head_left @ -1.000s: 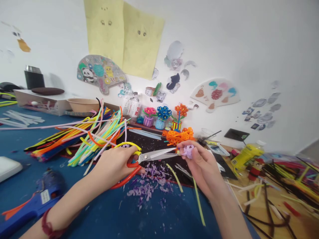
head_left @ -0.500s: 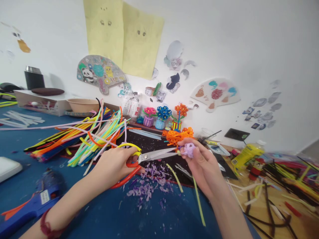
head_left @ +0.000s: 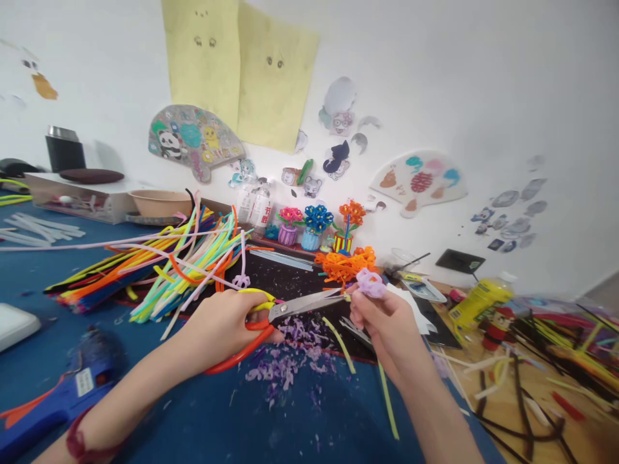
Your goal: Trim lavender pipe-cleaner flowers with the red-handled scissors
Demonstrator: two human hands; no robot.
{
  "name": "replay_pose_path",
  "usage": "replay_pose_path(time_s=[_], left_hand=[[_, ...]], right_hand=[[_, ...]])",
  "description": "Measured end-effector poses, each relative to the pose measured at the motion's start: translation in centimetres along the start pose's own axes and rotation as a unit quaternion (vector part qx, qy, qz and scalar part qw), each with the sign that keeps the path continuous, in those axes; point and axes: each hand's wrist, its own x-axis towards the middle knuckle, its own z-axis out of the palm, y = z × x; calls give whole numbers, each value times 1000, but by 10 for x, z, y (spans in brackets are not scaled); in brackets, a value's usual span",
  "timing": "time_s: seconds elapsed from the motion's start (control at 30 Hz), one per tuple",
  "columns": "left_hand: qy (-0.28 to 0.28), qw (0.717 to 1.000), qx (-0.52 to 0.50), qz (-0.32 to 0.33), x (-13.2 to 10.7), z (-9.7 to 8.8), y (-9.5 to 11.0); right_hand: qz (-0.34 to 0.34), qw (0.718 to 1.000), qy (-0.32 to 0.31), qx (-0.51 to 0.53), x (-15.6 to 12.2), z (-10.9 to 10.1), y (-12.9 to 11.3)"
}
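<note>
My left hand [head_left: 242,325] is closed round the handles of a pair of scissors [head_left: 304,303], one handle red-orange, the other yellow. The blades point right, nearly closed, with their tips at the fingers of my right hand [head_left: 382,312]. Between those fingers I pinch a small lilac pipe cleaner flower [head_left: 370,283], its looped petals facing up. Its lower part is hidden by my fingers. Purple fuzz clippings [head_left: 285,361] lie scattered on the blue table below the blades. Close by are a yellow-green pipe cleaner strip [head_left: 338,345] and an orange pipe cleaner cluster [head_left: 348,264].
A big bundle of coloured pipe cleaners [head_left: 188,258] lies at left. In front of it rests a blue glue gun [head_left: 77,386]. Three small potted flowers [head_left: 316,222] stand by the wall. At right are a yellow bottle [head_left: 483,299] and loose pipe cleaner pieces [head_left: 517,386].
My right hand has turned, so the lilac flower now sits higher with its petals upward. The scissor blades have come closer together, and the handles have drawn nearer each other.
</note>
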Motion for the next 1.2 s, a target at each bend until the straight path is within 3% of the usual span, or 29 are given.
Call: replay_pose_path(time_s=[0.27, 0.43, 0.57, 0.83, 1.2], left_hand=[[-17, 1000, -12, -17, -2, 3, 5], [52, 996, -75, 1, -2, 9, 8], [70, 990, -103, -72, -2, 12, 14], [13, 997, -44, -55, -10, 15, 31], [19, 999, -22, -27, -9, 19, 27]], right_hand=[[-28, 997, 70, -3, 2, 2, 5], [-48, 994, 96, 18, -1, 4, 5], [-49, 991, 113, 54, -3, 7, 4], [-28, 991, 65, 111, -8, 11, 2], [-28, 991, 28, 131, -9, 11, -1]])
